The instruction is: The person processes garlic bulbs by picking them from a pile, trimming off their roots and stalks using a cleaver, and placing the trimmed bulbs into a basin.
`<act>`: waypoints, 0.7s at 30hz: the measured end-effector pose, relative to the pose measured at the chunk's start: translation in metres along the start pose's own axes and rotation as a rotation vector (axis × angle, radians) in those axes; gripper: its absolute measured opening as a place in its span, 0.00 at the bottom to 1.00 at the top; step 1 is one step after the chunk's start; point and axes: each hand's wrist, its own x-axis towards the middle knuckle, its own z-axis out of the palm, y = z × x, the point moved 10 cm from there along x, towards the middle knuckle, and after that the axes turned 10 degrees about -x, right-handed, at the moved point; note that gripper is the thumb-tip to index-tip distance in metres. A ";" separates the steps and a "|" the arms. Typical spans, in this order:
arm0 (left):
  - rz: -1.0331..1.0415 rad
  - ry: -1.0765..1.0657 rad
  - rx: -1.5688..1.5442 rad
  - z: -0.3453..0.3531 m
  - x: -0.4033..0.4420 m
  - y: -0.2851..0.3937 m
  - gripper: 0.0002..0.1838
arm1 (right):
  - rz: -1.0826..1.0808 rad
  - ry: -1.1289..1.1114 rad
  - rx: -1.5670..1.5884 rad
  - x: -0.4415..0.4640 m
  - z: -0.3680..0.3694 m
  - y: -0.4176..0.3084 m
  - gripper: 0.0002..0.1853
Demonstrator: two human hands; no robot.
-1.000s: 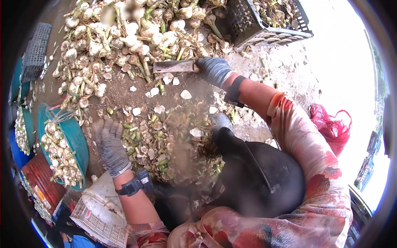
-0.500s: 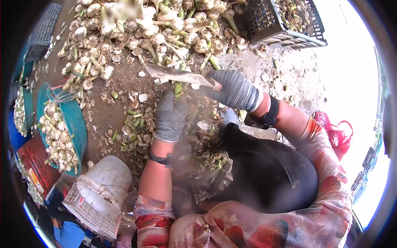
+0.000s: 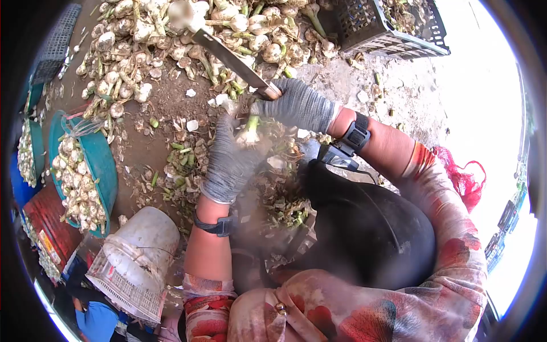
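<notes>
Head view, only one: pinching a garlic bulb [image 3: 248,138] between thumb and fingers of the left hand [image 3: 225,165]; wrapping the right hand [image 3: 299,105] around the wooden handle of a knife [image 3: 228,60]. Aiming the blade up-left in frame, away from the bulb and out over the near edge of the garlic heap [image 3: 114,43]. Key relation: standing the bulb roughly upright in frame, swollen end low by the left thumb, leaning the green stem slightly right, toward the right thumb. So putting the left hand nearer, in contact, and the right just above and to the right. Crossing the stem's line at a slant with the knife, holding the blade clear of the bulb. Being unable to tell whether the right thumb is touching the stem; blurring too much there. Working over trimmings [image 3: 182,162] on the ground, lining up a teal basin [image 3: 108,165] and white bucket [image 3: 156,233] off to the left, black crate [image 3: 370,40] upper right.
</notes>
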 end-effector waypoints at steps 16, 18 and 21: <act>0.171 0.045 0.175 -0.022 0.019 -0.026 0.26 | -0.191 0.092 -0.563 -0.035 -0.001 0.002 0.13; 0.179 0.010 0.182 -0.027 0.005 -0.039 0.23 | -0.323 0.073 -0.679 -0.048 0.001 -0.030 0.12; 0.164 0.001 0.197 -0.029 -0.006 -0.051 0.18 | -0.378 0.026 -0.691 -0.047 0.010 -0.026 0.14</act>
